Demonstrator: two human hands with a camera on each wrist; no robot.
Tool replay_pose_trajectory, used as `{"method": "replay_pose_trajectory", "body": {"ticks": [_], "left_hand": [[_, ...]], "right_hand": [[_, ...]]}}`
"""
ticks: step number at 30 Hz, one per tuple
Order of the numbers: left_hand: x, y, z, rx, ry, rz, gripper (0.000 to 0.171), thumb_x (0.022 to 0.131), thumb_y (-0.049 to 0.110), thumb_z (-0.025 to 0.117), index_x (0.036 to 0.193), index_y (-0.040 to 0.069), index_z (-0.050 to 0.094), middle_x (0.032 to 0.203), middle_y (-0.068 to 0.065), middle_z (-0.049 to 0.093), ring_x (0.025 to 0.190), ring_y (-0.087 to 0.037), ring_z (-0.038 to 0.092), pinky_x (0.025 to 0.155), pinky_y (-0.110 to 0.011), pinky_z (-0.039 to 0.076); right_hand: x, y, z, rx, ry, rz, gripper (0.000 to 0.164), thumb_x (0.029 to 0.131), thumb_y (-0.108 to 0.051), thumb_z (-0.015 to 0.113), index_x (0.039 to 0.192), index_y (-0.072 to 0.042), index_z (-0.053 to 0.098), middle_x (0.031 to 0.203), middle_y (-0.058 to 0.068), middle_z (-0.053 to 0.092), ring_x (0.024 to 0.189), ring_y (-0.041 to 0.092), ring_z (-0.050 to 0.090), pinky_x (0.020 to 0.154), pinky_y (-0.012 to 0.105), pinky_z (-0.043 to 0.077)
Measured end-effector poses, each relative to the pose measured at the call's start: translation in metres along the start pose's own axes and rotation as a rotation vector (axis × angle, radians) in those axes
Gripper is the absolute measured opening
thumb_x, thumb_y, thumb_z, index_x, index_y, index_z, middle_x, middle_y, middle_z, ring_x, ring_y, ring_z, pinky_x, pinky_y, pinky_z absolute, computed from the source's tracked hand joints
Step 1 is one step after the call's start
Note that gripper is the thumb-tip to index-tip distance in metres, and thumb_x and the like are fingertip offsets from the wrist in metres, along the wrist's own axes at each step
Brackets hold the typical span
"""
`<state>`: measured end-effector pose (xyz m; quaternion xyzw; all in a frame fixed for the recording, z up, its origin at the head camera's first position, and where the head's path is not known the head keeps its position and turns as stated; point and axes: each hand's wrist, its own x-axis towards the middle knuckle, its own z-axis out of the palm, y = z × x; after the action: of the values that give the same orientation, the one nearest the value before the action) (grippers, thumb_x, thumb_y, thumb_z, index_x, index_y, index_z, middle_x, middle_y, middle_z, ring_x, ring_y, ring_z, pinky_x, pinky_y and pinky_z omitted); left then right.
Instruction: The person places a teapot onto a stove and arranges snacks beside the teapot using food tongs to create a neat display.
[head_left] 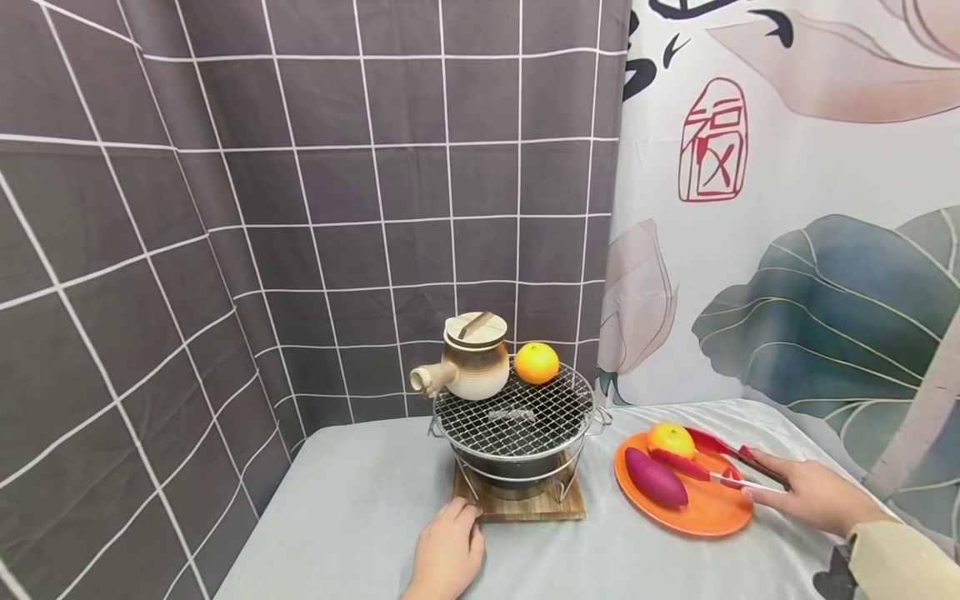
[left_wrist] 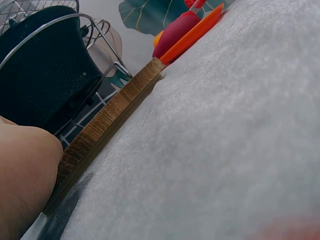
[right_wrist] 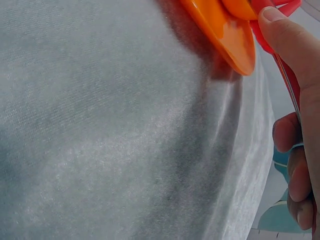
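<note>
My right hand (head_left: 819, 493) grips red-tipped tongs (head_left: 686, 464) over the orange plate (head_left: 723, 510), their arms spread. The red tips lie either side of a mandarin (head_left: 671, 442) on that plate. Beside the fruit lies a purple sweet potato (head_left: 656, 478). In the right wrist view my thumb lies along the tongs. My left hand (head_left: 448, 546) rests its fingers on the front left corner of a wooden board (head_left: 517, 508). On this board stands a dark round stove (head_left: 510, 468) with a wire grill (head_left: 540, 421) on top.
A small clay pot (head_left: 477, 367) with a wooden lid and side handle stands on the grill's back left, its handle jutting out left. Another mandarin (head_left: 537, 363) sits at the grill's back. Grey cloth covers the table (head_left: 337, 500). A gridded curtain (head_left: 405, 183) hangs close behind.
</note>
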<state>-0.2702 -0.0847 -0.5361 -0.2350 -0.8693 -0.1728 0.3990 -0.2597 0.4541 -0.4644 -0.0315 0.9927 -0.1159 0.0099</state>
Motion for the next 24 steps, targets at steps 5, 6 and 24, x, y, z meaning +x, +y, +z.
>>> {"method": "replay_pose_trajectory", "body": {"ticks": [5,6,24], "left_hand": [[0.0,0.0,0.0,0.008,0.017,0.009,0.016,0.071,0.007,0.073,0.086,0.012,0.073,0.087,0.003,0.063,0.078,-0.017,0.064,0.067,-0.034,0.055],[0.0,0.0,0.001,0.01,0.02,0.009,0.016,0.071,0.007,0.073,0.086,0.012,0.073,0.087,0.003,0.063,0.078,-0.017,0.064,0.067,-0.034,0.055],[-0.001,-0.001,0.0,0.012,0.021,0.018,0.016,0.072,0.007,0.072,0.087,0.012,0.073,0.087,0.003,0.063,0.079,-0.017,0.063,0.067,-0.034,0.055]], "right_hand": [[-0.002,0.001,-0.003,-0.006,0.0,0.004,0.094,0.09,-0.065,0.06,0.146,0.009,0.041,0.132,0.039,0.053,0.108,0.057,0.057,0.078,0.071,0.05],[-0.002,0.002,-0.003,-0.008,0.002,0.006,0.094,0.09,-0.065,0.06,0.146,0.009,0.041,0.132,0.039,0.054,0.108,0.057,0.058,0.078,0.071,0.051],[-0.006,0.002,-0.039,-0.025,0.004,-0.037,0.089,0.092,-0.059,0.06,0.146,0.009,0.041,0.125,0.038,0.057,0.099,0.049,0.063,0.072,0.066,0.054]]}}
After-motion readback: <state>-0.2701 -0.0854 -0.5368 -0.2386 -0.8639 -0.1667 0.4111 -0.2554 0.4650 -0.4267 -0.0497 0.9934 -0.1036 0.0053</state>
